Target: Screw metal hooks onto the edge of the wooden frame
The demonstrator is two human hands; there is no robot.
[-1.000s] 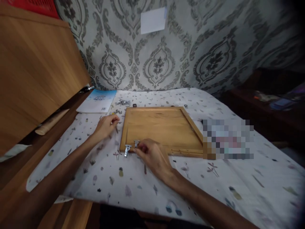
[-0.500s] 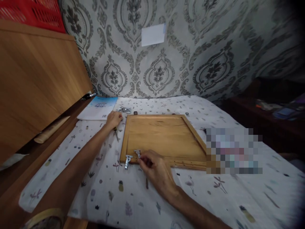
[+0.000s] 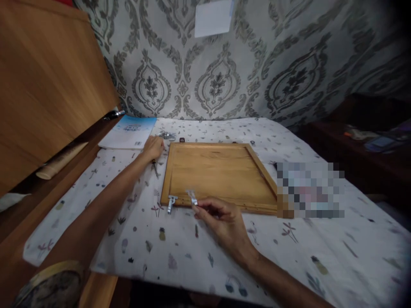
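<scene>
A wooden panel with a raised frame (image 3: 208, 171), like a cabinet door, lies flat on the table. One metal cabinet hinge (image 3: 171, 202) rests at its near left corner. Pinched in the fingertips of my right hand (image 3: 227, 224) is a second cabinet hinge (image 3: 192, 198), held over the panel's near edge, right of the first. My left hand (image 3: 154, 148) is closed beside the panel's far left corner; anything in its fingers is hidden. A small pile of metal hardware (image 3: 167, 135) lies just beyond it. A screwdriver (image 3: 155, 169) shows below that hand, its upper end partly covered.
A blue and white booklet (image 3: 126, 132) lies left of my left hand. At the left stands a wooden cabinet (image 3: 54, 85). Small dark pieces (image 3: 182, 140) sit behind the panel. A blurred-out item (image 3: 310, 190) is at the right. A patterned cloth (image 3: 141, 231) covers the table.
The camera view has tilted downward. My right hand has shifted a little to the right along the panel's near edge with the hinge. My left hand stays near the hardware pile.
</scene>
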